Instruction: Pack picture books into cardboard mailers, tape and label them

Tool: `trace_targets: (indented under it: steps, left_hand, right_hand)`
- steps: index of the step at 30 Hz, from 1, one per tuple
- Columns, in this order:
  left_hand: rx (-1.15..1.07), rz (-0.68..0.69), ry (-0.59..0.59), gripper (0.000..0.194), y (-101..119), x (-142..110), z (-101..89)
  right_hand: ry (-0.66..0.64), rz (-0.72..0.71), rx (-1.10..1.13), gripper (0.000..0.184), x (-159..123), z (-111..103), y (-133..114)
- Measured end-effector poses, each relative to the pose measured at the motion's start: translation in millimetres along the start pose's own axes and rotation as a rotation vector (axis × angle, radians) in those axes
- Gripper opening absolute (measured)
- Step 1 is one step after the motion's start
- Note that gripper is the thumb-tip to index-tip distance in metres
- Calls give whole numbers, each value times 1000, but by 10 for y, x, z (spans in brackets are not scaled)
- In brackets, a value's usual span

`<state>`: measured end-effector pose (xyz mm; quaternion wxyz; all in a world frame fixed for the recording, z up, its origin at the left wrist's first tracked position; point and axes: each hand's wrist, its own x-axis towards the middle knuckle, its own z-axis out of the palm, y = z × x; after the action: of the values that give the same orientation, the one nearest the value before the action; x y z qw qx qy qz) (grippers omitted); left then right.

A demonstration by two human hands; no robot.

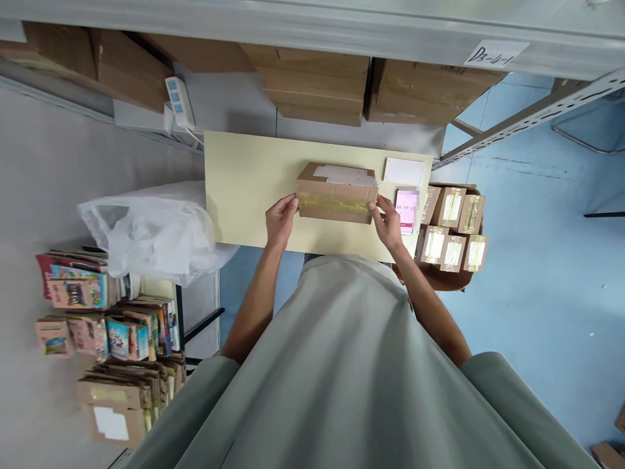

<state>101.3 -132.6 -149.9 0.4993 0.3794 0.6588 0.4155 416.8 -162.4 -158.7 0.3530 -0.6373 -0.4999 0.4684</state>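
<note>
A brown cardboard box point(336, 190) sits on the pale yellow tabletop point(249, 189). Shiny yellowish tape runs along its near side, and white labels point(344, 175) cover part of its top. My left hand point(282, 218) grips the box's left end, thumb and fingers closed at the corner. At the right end, my right hand point(387, 221) is closed on the box in the same way. The fingertips behind the box edges are partly hidden. Just right of my right hand lies a phone point(407, 212) with a lit pink screen. Behind it is a white flat rectangular item point(403, 170).
A carton point(446, 280) of small taped boxes stands right of the table. To the left are a white plastic bag point(151, 228), stacked books point(78, 293) and flattened cardboard point(114, 397). Big boxes point(317, 81) and a power strip point(180, 102) sit under the metal shelf beam point(312, 32).
</note>
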Motion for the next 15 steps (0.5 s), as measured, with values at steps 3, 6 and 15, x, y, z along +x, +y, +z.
trace_targets:
  steps: [3, 6, 15]
  left_hand:
    - [44, 51, -13, 73, -40, -77, 14]
    - [106, 104, -40, 81, -83, -165, 46]
    - [373, 175, 2, 118, -231, -529, 580]
  right_hand:
    - [21, 5, -4, 82, -16, 10, -3]
    - [23, -3, -23, 82, -24, 23, -33]
    - [-7, -38, -140, 76, -208, 154, -82]
